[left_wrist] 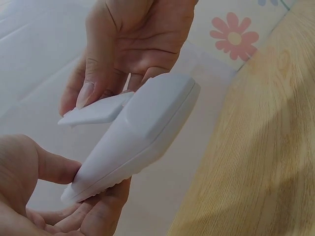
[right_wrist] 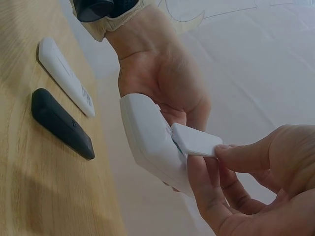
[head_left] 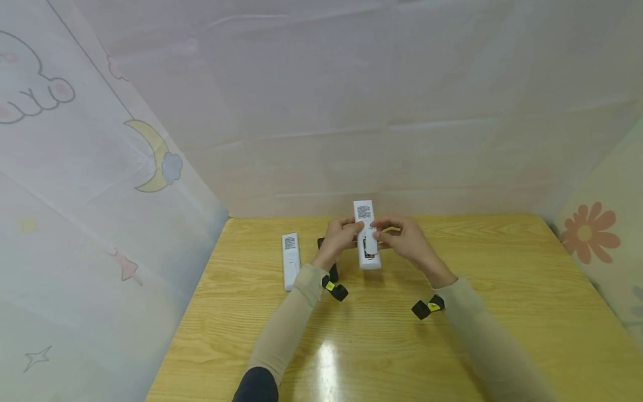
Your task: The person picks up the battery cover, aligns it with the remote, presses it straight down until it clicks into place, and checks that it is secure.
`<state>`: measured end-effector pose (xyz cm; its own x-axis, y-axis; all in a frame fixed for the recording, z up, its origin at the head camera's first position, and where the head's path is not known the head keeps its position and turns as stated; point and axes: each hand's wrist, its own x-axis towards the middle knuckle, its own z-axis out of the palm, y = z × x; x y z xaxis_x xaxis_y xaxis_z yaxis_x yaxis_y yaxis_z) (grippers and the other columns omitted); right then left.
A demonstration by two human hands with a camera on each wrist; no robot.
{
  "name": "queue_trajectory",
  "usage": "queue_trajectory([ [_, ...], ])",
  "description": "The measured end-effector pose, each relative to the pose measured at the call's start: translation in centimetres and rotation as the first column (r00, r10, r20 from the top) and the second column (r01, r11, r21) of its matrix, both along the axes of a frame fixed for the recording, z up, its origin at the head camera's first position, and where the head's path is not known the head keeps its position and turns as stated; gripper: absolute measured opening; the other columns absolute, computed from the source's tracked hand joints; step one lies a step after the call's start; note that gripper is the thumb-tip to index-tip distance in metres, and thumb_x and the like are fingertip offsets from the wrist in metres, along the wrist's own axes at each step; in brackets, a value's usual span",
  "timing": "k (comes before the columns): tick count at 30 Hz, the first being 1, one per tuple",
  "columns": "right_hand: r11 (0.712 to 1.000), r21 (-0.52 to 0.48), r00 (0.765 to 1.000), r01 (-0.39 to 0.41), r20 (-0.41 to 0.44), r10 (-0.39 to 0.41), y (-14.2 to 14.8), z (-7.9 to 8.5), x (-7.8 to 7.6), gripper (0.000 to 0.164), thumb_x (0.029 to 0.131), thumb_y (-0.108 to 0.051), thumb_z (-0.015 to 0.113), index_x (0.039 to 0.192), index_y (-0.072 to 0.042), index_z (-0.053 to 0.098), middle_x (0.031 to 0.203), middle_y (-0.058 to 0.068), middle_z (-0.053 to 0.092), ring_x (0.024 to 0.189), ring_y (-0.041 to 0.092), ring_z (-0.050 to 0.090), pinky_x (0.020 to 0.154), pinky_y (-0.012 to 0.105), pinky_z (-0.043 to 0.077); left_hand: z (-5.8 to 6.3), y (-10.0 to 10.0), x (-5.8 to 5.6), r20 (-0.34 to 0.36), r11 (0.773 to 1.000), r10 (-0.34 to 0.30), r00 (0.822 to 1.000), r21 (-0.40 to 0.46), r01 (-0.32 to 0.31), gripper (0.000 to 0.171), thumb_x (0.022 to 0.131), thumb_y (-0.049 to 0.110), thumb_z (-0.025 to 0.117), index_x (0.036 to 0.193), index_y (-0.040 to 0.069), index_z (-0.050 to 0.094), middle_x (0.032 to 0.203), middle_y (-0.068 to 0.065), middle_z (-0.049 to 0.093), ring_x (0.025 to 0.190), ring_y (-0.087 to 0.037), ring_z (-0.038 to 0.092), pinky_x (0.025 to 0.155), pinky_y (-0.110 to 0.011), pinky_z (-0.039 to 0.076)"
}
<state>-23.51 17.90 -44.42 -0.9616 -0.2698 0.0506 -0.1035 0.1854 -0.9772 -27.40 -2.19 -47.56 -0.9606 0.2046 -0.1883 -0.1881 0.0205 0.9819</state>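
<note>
A white remote control (head_left: 370, 261) is held up over the table, back side toward the head camera, with a printed label on its upper part. My left hand (head_left: 340, 239) grips it, thumb on one side and fingers under it in the left wrist view. Between thumb and fingers, my right hand (head_left: 404, 241) pinches the white battery cover (right_wrist: 197, 141). The cover stands tilted up from the remote's back, one end at the edge of the battery compartment (head_left: 368, 255). Part of the open compartment shows in the head view beside the cover.
Another white remote (head_left: 291, 262) lies on the wooden table (head_left: 382, 346) to the left. Beside it lies a black remote (right_wrist: 61, 123), partly hidden behind my left wrist in the head view. A patterned cloth backdrop (head_left: 321, 111) rises behind the table's far edge.
</note>
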Motion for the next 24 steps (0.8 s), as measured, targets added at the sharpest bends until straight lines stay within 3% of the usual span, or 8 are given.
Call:
queue_trajectory([
  [6, 1.0, -0.002, 1.0, -0.006, 0.003, 0.006, -0.12, -0.49, 0.11, 0.029, 0.104, -0.001, 0.068, 0.13, 0.01, 0.068, 0.123, 0.029, 0.063, 0.104, 0.031, 0.076, 0.085, 0.036, 0.068, -0.1, -0.09, -0.03, 0.0, 1.0, -0.002, 1.0, 0.005, 0.002, 0.054, 0.107, 0.025, 0.066, 0.151, -0.004, 0.054, 0.133, -0.018, 0.072, 0.114, -0.029, 0.075, 0.094, -0.041, 0.066],
  [10, 1.0, 0.002, 1.0, -0.009, 0.003, 0.009, -0.13, -0.59, 0.15, 0.028, 0.103, -0.002, 0.069, 0.129, 0.009, 0.069, 0.125, 0.029, 0.064, 0.103, 0.031, 0.076, 0.086, 0.039, 0.068, 0.03, -0.05, 0.03, 0.003, 1.0, -0.002, 1.0, 0.011, 0.002, 0.055, 0.107, 0.025, 0.066, 0.151, -0.005, 0.054, 0.135, -0.02, 0.072, 0.116, -0.03, 0.075, 0.094, -0.041, 0.065],
  [17, 1.0, 0.014, 1.0, -0.016, -0.004, 0.016, -0.17, -0.64, 0.28, 0.028, 0.104, -0.003, 0.069, 0.13, 0.009, 0.069, 0.132, 0.03, 0.064, 0.106, 0.033, 0.076, 0.082, 0.028, 0.066, -0.08, 0.02, 0.0, -0.001, 1.0, -0.004, 1.0, 0.016, 0.004, 0.053, 0.107, 0.024, 0.066, 0.15, -0.004, 0.055, 0.133, -0.017, 0.072, 0.115, -0.028, 0.075, 0.094, -0.042, 0.065],
  [24, 1.0, 0.015, 1.0, -0.023, -0.001, 0.023, -0.24, -0.59, 0.34, 0.027, 0.104, -0.002, 0.068, 0.129, 0.009, 0.069, 0.133, 0.031, 0.064, 0.106, 0.034, 0.076, 0.082, 0.028, 0.066, -0.1, 0.04, 0.01, 0.005, 1.0, -0.006, 1.0, 0.012, 0.006, 0.055, 0.107, 0.025, 0.066, 0.151, -0.005, 0.054, 0.135, -0.019, 0.072, 0.115, -0.03, 0.075, 0.094, -0.042, 0.066],
])
